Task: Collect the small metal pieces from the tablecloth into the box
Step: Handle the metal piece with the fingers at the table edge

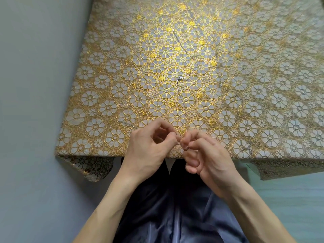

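A gold and white flower-patterned tablecloth covers the table. My left hand and my right hand meet over the table's near edge, their fingertips pinching a small metal ring between them. Several thin metal pieces lie on the cloth: a small cluster in the middle, a thin chain running away from it, a piece at the near left and another at the near right. No box is in view.
A grey wall stands left of the table. The cloth hangs over the near edge at both corners. My dark trousers fill the space below the table, with a pale green floor to the right.
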Available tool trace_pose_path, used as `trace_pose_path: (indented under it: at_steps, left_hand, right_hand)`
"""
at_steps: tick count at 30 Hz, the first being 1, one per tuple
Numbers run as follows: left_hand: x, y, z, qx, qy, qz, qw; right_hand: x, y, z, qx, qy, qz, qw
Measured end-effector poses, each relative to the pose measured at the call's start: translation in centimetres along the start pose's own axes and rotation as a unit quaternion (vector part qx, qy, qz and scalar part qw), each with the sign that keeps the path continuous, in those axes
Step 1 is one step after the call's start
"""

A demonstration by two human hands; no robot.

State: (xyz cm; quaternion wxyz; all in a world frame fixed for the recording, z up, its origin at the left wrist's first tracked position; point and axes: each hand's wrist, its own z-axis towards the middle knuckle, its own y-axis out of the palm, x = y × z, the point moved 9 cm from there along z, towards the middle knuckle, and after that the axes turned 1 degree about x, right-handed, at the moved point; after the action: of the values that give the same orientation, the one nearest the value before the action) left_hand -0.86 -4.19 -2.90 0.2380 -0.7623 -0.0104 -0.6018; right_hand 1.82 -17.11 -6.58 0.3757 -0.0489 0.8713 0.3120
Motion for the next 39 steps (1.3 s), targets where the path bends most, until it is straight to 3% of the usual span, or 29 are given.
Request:
trace_pose_path:
  at_steps: [3, 7, 12, 19, 28, 30, 35, 39]
  left_hand:
    - [0.0, 0.2, 0.0, -0.015, -0.011, -0.060, 0.998]
    - [-0.1, 0.4, -0.1, -0.019, -0.018, -0.098, 0.995]
    - [-0.2, 0.2, 0.1, -0.018, -0.019, -0.132, 0.991]
    - [-0.3, 0.2, 0.2, -0.030, -0.018, -0.150, 0.988]
    - [0.7, -0.6, 0.7, -0.030, -0.011, -0.174, 0.984]
    - [1.0, -1.0, 1.0, -0.030, -0.018, -0.186, 0.982]
    - [2.0, -2.6, 2.4, -0.027, -0.025, -0.249, 0.968]
    - [3.0, -3.6, 3.4, -0.019, -0.042, -0.305, 0.951]
  right_hand:
    - [-0.7, -0.2, -0.1, 0.006, -0.032, 0.006, 0.999]
    - [-1.6, -0.9, -0.5, 0.058, -0.090, -0.119, 0.987]
    - [-1.2, -1.7, -0.6, 0.099, -0.080, -0.108, 0.986]
    - [-1.4, -0.8, -0.7, 0.059, -0.077, -0.109, 0.989]
    - [-2.4, 0.0, -0.4, 0.049, -0.105, -0.214, 0.970]
    - [-2.3, 0.4, -0.3, 0.023, -0.095, -0.198, 0.975]
    - [-3.2, 1.3, -0.1, -0.020, -0.053, -0.025, 0.998]
    - [-5.1, 1.1, -0.2, -0.003, -0.097, -0.077, 0.992]
